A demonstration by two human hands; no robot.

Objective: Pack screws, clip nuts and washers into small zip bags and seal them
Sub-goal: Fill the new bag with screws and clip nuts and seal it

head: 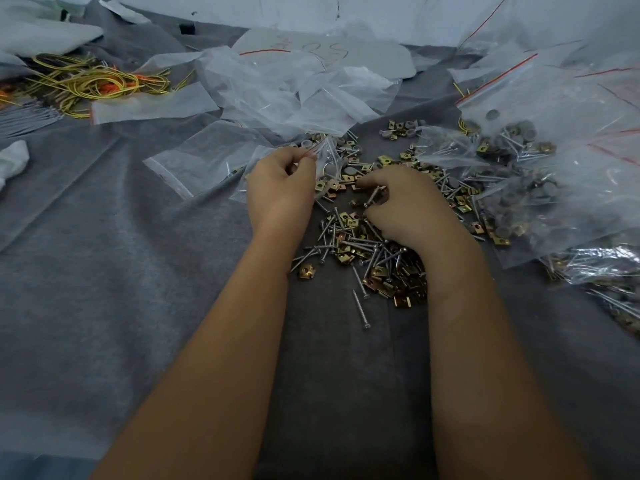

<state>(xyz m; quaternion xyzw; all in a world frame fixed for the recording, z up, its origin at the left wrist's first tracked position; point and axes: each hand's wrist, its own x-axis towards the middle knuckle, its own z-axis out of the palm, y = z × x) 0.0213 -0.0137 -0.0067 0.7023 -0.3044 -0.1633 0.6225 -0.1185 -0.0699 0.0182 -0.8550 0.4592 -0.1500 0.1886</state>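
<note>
My left hand [281,188] pinches the mouth of a small clear zip bag [325,157] that holds a few parts. My right hand [405,206] is curled over the loose pile, fingers closed on a screw [373,197] and what looks like a clip nut. Below and between my hands lies a heap of silver screws [360,308] and brass clip nuts [381,271]. Grey round washers [349,170] are scattered just beyond my fingers.
Empty zip bags [294,95] are piled behind the heap. Filled bags [540,174] of mixed parts lie to the right. A tangle of yellow wire [86,81] sits far left. Grey felt cloth [104,289] covers the work surface.
</note>
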